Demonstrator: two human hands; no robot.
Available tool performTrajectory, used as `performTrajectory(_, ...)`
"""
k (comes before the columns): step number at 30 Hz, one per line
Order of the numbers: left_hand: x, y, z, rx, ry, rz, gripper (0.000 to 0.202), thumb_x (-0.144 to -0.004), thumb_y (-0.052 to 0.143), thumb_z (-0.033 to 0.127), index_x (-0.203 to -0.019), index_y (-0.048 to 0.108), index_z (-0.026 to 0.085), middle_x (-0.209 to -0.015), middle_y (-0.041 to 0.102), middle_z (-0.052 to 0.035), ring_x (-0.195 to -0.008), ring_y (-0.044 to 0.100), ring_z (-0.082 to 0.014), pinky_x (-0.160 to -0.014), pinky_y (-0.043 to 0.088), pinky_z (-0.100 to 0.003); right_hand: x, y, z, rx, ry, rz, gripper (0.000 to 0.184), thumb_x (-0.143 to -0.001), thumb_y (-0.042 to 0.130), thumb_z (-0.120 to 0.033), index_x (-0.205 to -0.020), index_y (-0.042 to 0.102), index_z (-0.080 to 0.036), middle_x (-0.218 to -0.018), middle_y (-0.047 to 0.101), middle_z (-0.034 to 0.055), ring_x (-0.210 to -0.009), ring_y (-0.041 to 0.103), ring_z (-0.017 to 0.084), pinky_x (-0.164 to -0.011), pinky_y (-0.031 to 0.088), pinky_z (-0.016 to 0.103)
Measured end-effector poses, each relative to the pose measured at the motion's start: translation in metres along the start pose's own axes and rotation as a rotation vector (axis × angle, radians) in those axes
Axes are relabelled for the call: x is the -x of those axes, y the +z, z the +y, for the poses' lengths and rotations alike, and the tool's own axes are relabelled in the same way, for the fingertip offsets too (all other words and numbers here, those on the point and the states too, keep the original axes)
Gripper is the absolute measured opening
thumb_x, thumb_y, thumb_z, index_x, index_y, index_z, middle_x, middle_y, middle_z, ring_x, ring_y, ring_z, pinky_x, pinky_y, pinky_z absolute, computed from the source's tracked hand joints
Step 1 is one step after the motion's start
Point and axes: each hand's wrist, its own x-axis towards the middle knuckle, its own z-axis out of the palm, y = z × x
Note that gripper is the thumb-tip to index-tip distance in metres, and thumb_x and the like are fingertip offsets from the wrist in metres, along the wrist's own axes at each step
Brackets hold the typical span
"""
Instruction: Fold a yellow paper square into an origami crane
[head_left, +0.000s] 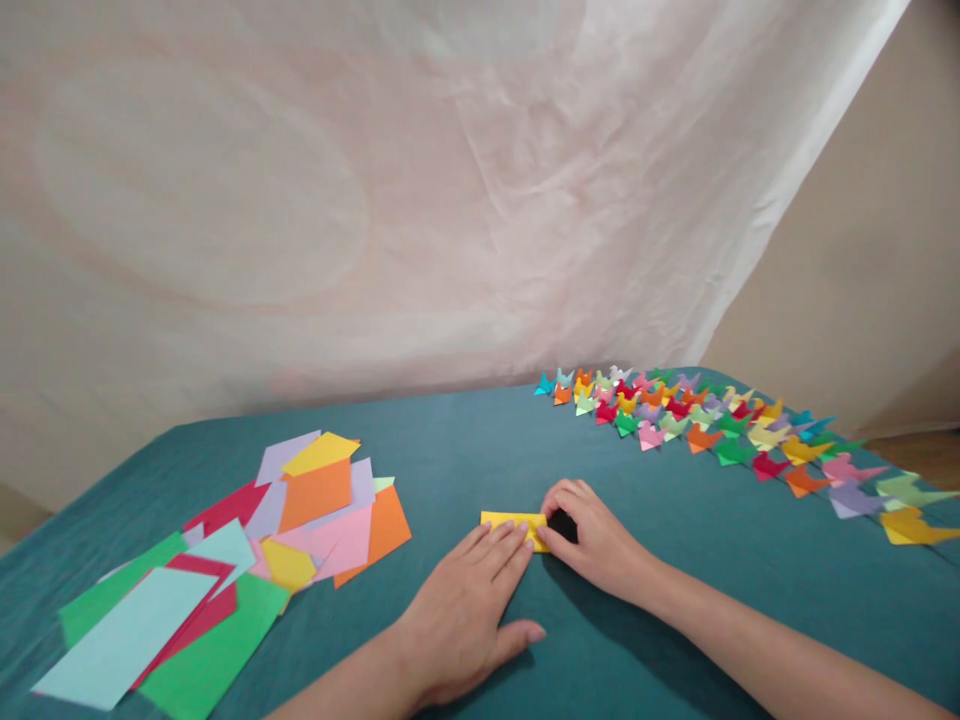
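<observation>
A folded piece of yellow origami paper (495, 518) lies as a narrow rectangle on the teal cloth in front of me. My left hand (469, 610) rests flat with its fingertips across the paper's lower left part, thumb spread away to the right. At the paper's right end, my right hand (592, 535) pinches the edge between thumb and curled fingers. Part of the paper is hidden beneath the left fingers.
Loose coloured paper sheets (315, 500) overlap in a spread pile on the left. Several rows of small folded paper birds (731, 452) stand along the right side. The teal-covered table (450, 440) ends at a pale hanging cloth (420, 200).
</observation>
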Motion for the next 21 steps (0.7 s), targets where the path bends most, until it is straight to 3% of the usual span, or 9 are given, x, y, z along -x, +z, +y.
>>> performTrajectory(4,0.0003,0.0003,0.0008,-0.002,-0.013,0.004,0.064,-0.091,0.033,0.055,-0.141,0.029,0.015,-0.148,0.026,-0.0108,-0.136,0.023,-0.0242,-0.112,0.021,-0.04,0.0009,0.001,0.0021,-0.014,-0.007,0.007,0.021,-0.078,0.058,-0.014,-0.098,0.057,-0.019,-0.095,0.058,0.0054,-0.092,0.05,0.02,-0.082,0.042,0.035)
performTrajectory(9,0.0004,0.0034,-0.0002,0.016,0.0,0.039,0.063,-0.091,0.037,0.053,-0.141,0.028,0.016,-0.147,0.027,-0.0102,-0.136,0.025,-0.0239,-0.112,0.023,-0.04,0.0014,0.0004,0.0023,-0.027,-0.039,-0.023,0.012,-0.084,0.054,-0.019,-0.092,0.062,-0.02,-0.094,0.058,0.0059,-0.093,0.051,0.02,-0.083,0.042,0.036)
performTrajectory(21,-0.0004,0.0053,-0.0016,0.037,-0.003,0.035,0.064,-0.091,0.036,0.054,-0.142,0.027,0.016,-0.148,0.027,-0.0113,-0.136,0.024,-0.0248,-0.111,0.023,-0.042,0.0025,0.0015,0.0042,-0.011,-0.037,-0.004,0.016,-0.082,0.056,-0.017,-0.096,0.062,-0.021,-0.096,0.057,0.0061,-0.095,0.05,0.021,-0.085,0.041,0.036)
